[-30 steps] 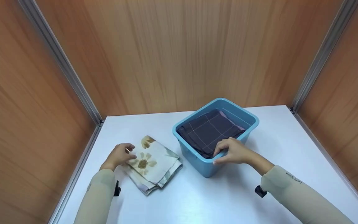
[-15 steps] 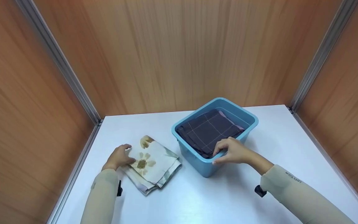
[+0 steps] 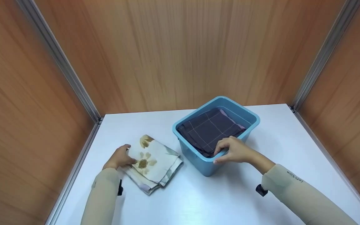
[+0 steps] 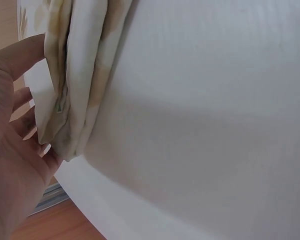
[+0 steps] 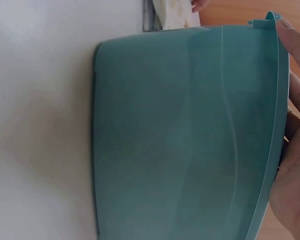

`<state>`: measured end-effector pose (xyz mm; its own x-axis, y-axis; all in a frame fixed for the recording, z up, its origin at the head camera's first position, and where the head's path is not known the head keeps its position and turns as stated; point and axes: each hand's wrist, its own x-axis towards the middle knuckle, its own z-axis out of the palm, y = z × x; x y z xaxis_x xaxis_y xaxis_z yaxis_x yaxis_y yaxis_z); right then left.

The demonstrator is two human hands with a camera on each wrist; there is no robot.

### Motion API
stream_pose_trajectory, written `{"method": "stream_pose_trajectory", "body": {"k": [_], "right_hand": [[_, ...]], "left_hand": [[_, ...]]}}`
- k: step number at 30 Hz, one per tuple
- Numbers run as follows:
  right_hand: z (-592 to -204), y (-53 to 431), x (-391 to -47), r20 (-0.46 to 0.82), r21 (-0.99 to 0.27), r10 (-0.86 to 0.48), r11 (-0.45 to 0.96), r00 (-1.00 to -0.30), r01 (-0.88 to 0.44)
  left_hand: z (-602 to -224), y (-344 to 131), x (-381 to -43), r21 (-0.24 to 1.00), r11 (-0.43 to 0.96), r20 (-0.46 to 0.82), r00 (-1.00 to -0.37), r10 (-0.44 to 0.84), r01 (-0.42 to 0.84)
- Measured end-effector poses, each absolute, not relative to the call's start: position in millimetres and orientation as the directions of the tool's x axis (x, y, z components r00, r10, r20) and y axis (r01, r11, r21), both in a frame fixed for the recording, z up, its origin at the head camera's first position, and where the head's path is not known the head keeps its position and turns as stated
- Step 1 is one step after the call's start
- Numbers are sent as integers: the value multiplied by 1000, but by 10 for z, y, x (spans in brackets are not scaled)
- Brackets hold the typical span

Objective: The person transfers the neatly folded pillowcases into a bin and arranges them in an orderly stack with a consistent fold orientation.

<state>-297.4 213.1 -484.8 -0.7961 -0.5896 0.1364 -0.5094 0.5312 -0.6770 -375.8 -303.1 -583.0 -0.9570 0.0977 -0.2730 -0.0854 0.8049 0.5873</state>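
Observation:
A folded white cloth with a brown-and-yellow flower print [image 3: 158,159] lies on the table at left. My left hand [image 3: 121,157] grips its left corner, thumb on the near side; in the left wrist view, the layered folds of the floral cloth [image 4: 82,65] meet the thumb, and the other fingers partly disappear behind them. To the right stands a blue plastic bin [image 3: 195,153] with a folded dark checked cloth [image 3: 211,129] inside. My right hand [image 3: 234,151] holds the bin's near rim, thumb outside and fingers reaching inside; the right wrist view shows the bin's outer wall [image 5: 160,135].
The white tabletop [image 3: 186,204] carries both the floral cloth and the bin. Wood-grain panels [image 3: 180,56] enclose the back and both sides, joined by grey metal corner posts [image 3: 64,62]. The bin stands near the table's back edge.
My left hand has moved in against the floral cloth, and its raised fingers have lowered onto the corner. The right hand stays on the bin's rim. The head view has shifted slightly.

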Motion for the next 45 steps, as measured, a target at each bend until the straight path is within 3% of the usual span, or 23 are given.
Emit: {"method": "stream_pose_trajectory", "body": {"k": [6, 15, 24, 34, 45], "right_hand": [[-4844, 2113, -2965, 113, -681, -579, 546, -807, -487], [-4839, 2089, -2952, 102, -696, -577, 540, -810, -473], [-4831, 2098, -2962, 116, -685, -584, 538, -803, -491], [-4850, 2106, -2962, 140, -688, -586, 522, -798, -504], [-4842, 2111, -2952, 130, -697, -581, 523, -803, -491]], "left_hand": [[-5843, -3024, -3726, 630, 760, -307, -950, 58, -157], [-5825, -3037, -3714, 694, 706, -258, -964, 60, -142], [-5785, -3008, -3728, 670, 727, -263, -963, 48, -147], [-5610, -3013, -3722, 710, 704, -168, -978, 121, -35], [-5341, -2976, -3731, 742, 670, -139, -981, 138, -11]]}}
